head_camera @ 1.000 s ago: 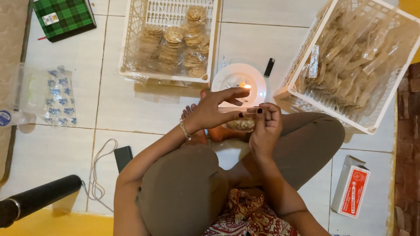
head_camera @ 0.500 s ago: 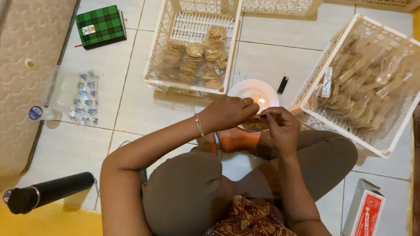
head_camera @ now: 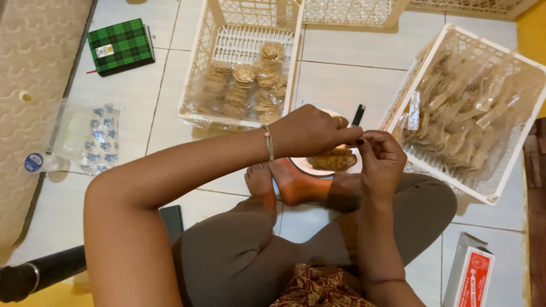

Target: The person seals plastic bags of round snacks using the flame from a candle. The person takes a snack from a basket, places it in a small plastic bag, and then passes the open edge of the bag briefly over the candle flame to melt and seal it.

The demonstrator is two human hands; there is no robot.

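A person sits cross-legged on a tiled floor, seen from above. Both hands meet in front of the knees. The left hand is closed, knuckles up, fingers pinching something small at its tip. The right hand faces it, fingertips narrowed onto the same spot; what they pinch is too small to tell. Just below the left hand, partly hidden, lies a packet of round biscuits over a small white dish.

Beyond the left hand stands a white crate of bagged biscuits. To the far side of the right hand stands a second crate full of wrapped packs. A black lighter-like stick lies just past the fingertips.

Risk, as I judge it: the pinch is fine and crowded, so the packet could slip off the dish, or thin wrapping could tear or gape.
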